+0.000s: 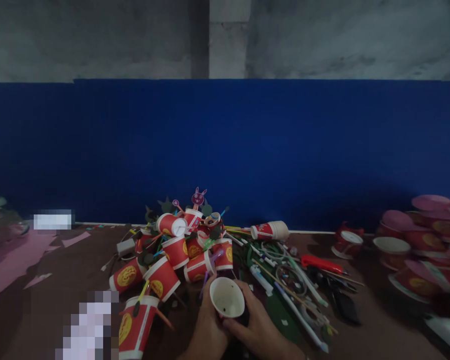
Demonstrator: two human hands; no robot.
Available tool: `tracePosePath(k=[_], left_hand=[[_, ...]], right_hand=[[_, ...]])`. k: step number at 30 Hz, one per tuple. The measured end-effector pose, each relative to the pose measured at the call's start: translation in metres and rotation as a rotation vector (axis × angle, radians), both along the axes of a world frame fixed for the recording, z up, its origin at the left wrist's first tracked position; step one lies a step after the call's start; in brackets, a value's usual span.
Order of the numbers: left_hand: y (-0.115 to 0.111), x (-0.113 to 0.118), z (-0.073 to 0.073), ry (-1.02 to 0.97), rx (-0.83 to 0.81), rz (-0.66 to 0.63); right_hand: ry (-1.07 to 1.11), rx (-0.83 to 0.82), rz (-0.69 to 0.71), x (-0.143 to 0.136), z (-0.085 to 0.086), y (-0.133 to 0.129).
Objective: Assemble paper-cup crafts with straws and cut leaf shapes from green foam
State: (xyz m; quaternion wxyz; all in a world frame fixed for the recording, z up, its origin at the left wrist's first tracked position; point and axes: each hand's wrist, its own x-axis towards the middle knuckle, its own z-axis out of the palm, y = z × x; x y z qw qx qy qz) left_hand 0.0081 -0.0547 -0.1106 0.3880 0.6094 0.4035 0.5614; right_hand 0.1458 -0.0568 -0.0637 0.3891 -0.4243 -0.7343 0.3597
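A white-lined paper cup (227, 298) is held upright between both hands at the bottom centre, its open mouth facing up with small dark specks inside. My left hand (209, 325) is wrapped round its left side. Round the right side curls my right hand (253, 322), the thumb low at the front. Just beyond and to the left lies a heap of red paper cups (175, 251) with coloured sticks stuck in them. One has a pink rabbit face (198, 198) standing over it.
To the right lie white tubes (300, 310), cords, a red tool (322, 263) and black scissors (345, 302). A stack of cups (272, 230) lies near the blue partition (225, 150). Pink-topped cups (427, 240) crowd the far right. Pink paper (20, 260) lies left.
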Motion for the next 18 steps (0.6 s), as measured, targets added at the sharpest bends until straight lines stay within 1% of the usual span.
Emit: tracePosePath(k=[3, 4, 5, 6, 7, 8, 10, 12, 13, 15, 18], left_hand=[[-0.001, 0.002, 0.004, -0.109, -0.046, -0.083], [-0.002, 0.003, 0.006, -0.111, -0.068, -0.082], [-0.002, 0.004, 0.008, -0.088, -0.085, -0.038], [-0.002, 0.005, 0.011, -0.048, -0.088, 0.019], [-0.003, 0.006, 0.013, 0.0, -0.077, 0.074], [-0.003, 0.006, 0.014, 0.048, -0.057, 0.106], [-0.003, 0.006, 0.015, 0.104, -0.024, 0.103], [-0.003, 0.005, 0.012, 0.12, -0.005, 0.102], [-0.003, 0.004, 0.011, 0.125, 0.003, 0.122], [-0.003, 0.002, 0.009, 0.132, 0.03, 0.161], [-0.004, -0.002, 0.01, 0.132, 0.103, 0.139]], right_hand=[[-0.021, 0.058, 0.01, 0.003, -0.003, -0.001], [-0.018, 0.089, 0.014, 0.006, -0.004, 0.0], [-0.009, 0.115, -0.009, 0.01, -0.005, 0.002], [0.002, 0.132, -0.063, 0.014, -0.005, 0.006], [0.01, 0.132, -0.16, 0.019, -0.004, 0.012], [0.013, 0.11, -0.285, 0.025, -0.004, 0.018], [-0.079, 0.088, -0.477, 0.04, 0.0, 0.035], [-0.219, 0.104, -0.562, 0.056, 0.005, 0.052], [-0.307, 0.094, -0.569, 0.065, 0.009, 0.06], [-0.373, 0.094, -0.577, 0.078, 0.016, 0.073], [-0.466, 0.086, -0.562, 0.085, 0.025, 0.089]])
